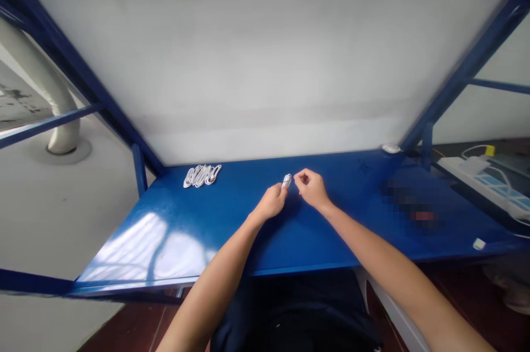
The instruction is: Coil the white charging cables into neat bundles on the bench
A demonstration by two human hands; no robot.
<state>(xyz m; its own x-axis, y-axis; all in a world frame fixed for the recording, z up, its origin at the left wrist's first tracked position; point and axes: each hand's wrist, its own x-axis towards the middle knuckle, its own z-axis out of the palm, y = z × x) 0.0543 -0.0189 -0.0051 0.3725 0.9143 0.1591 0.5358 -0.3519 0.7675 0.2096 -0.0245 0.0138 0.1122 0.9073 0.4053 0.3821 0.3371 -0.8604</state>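
Observation:
My left hand (272, 201) is closed around a small folded bundle of white cable (286, 180), whose looped top sticks up past the thumb. Just to the right of it, my right hand (311, 187) has its thumb and fingertips pinched together. Whatever may be between those fingertips is too small to make out. Both hands are above the middle of the blue table (248, 241). Several more white cable bundles (202, 175) lie side by side toward the table's back left.
A white coil (391, 148) lies at the back right corner. On the right are a white power strip (488, 181) with cables and a small white block (479, 244). A blurred-out dark patch (414, 206) covers something there. A white panel (273, 65) rises behind, between blue frame posts.

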